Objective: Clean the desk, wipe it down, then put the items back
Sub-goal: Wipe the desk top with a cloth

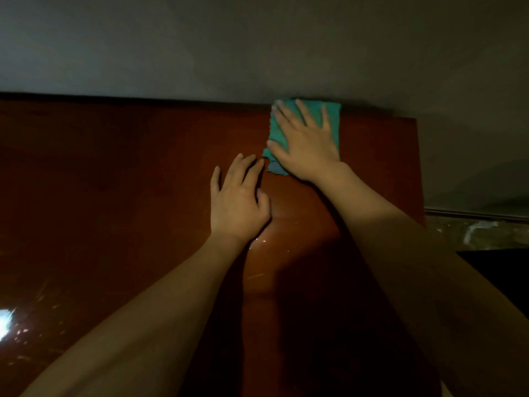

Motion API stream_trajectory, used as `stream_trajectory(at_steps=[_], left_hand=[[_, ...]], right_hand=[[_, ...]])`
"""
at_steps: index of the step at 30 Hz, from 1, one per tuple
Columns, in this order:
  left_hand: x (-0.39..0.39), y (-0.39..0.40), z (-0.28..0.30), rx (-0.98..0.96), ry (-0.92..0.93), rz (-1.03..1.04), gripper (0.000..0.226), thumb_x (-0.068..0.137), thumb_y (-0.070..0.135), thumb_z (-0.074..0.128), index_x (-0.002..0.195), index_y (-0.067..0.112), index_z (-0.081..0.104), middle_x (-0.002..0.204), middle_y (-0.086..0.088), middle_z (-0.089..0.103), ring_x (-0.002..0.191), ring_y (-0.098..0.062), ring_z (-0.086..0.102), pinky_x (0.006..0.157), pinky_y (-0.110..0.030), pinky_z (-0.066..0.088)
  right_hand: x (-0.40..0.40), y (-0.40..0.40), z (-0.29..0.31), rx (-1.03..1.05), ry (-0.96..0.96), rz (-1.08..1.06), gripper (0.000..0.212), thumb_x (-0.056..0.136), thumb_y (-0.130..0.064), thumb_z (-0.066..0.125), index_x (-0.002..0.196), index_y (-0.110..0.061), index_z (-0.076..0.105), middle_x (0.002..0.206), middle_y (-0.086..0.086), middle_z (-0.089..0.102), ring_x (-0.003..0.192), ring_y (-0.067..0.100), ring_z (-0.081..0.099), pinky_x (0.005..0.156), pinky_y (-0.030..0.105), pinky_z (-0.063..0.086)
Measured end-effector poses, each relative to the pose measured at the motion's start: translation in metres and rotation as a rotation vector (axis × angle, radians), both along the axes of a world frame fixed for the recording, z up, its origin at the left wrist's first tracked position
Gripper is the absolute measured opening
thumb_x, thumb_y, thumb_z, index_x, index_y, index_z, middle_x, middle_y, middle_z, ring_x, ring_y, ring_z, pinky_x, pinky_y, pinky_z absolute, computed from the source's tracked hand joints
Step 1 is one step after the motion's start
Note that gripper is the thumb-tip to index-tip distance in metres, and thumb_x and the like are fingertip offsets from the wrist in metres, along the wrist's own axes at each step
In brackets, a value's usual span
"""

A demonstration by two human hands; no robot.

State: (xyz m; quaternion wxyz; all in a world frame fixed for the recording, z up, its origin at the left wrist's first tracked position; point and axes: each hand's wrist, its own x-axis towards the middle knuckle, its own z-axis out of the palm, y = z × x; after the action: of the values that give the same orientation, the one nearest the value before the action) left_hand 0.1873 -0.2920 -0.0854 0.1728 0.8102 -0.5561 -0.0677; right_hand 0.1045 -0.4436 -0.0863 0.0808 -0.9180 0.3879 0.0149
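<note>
You are in the wiping step: your right hand (307,138) presses flat, fingers spread, on the teal cloth (277,130) at the counter's (114,181) far edge near its right corner, your left hand (239,197) rests released beside it, and next you need a firm sweep along that edge.

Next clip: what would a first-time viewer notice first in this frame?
The green cloth stands out, pressed flat under the right hand at the far edge of the reddish-brown desk, against the grey wall. The left hand rests flat on the desk just nearer. A bright glare shines off the glossy top at lower left.
</note>
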Motion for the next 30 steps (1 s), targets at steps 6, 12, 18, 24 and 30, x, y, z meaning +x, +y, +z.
stream_trajectory(at_steps=[6, 12, 18, 24, 30], left_hand=[[-0.004, 0.000, -0.001, -0.013, 0.005, 0.006, 0.053, 0.086, 0.019, 0.042, 0.138, 0.014, 0.044, 0.145, -0.004, 0.041, 0.142, -0.017, 0.024, 0.115, -0.046, 0.008], [-0.057, 0.007, 0.004, 0.046, 0.073, 0.032, 0.054, 0.089, 0.023, 0.044, 0.142, 0.018, 0.038, 0.152, 0.001, 0.032, 0.145, -0.014, 0.014, 0.116, -0.043, -0.003], [-0.076, 0.002, 0.002, 0.020, 0.102, -0.092, 0.055, 0.086, 0.025, 0.042, 0.140, 0.018, 0.043, 0.147, 0.002, 0.038, 0.144, -0.014, 0.018, 0.114, -0.040, -0.006], [-0.075, 0.001, 0.000, 0.019, 0.090, -0.100, 0.056, 0.084, 0.024, 0.044, 0.140, 0.019, 0.043, 0.147, 0.002, 0.038, 0.143, -0.014, 0.019, 0.115, -0.042, -0.001], [-0.075, 0.001, 0.002, -0.007, 0.118, -0.088, 0.053, 0.087, 0.023, 0.042, 0.139, 0.018, 0.044, 0.148, 0.001, 0.038, 0.143, -0.013, 0.018, 0.116, -0.042, -0.001]], right_hand=[[-0.083, 0.040, 0.001, 0.028, -0.032, -0.078, 0.067, 0.094, -0.056, 0.027, 0.152, -0.026, 0.011, 0.159, -0.005, 0.009, 0.147, 0.020, 0.001, 0.115, 0.048, -0.006], [-0.148, 0.004, 0.003, 0.043, -0.003, -0.356, 0.075, 0.087, -0.062, 0.021, 0.152, -0.024, 0.013, 0.159, -0.004, 0.010, 0.147, 0.021, 0.004, 0.115, 0.052, 0.003], [-0.109, -0.035, 0.003, 0.051, -0.028, -0.410, 0.068, 0.097, -0.051, 0.029, 0.152, -0.019, 0.008, 0.160, -0.002, 0.005, 0.147, 0.024, -0.001, 0.114, 0.057, 0.000], [-0.097, 0.032, 0.000, 0.003, 0.022, -0.247, 0.067, 0.096, -0.054, 0.027, 0.152, -0.022, 0.009, 0.160, -0.005, 0.007, 0.147, 0.025, -0.002, 0.109, 0.063, -0.005], [-0.179, 0.106, -0.001, 0.008, 0.088, -0.079, 0.069, 0.088, -0.059, 0.025, 0.148, -0.026, 0.027, 0.156, -0.006, 0.024, 0.145, 0.025, 0.016, 0.105, 0.065, -0.001]])
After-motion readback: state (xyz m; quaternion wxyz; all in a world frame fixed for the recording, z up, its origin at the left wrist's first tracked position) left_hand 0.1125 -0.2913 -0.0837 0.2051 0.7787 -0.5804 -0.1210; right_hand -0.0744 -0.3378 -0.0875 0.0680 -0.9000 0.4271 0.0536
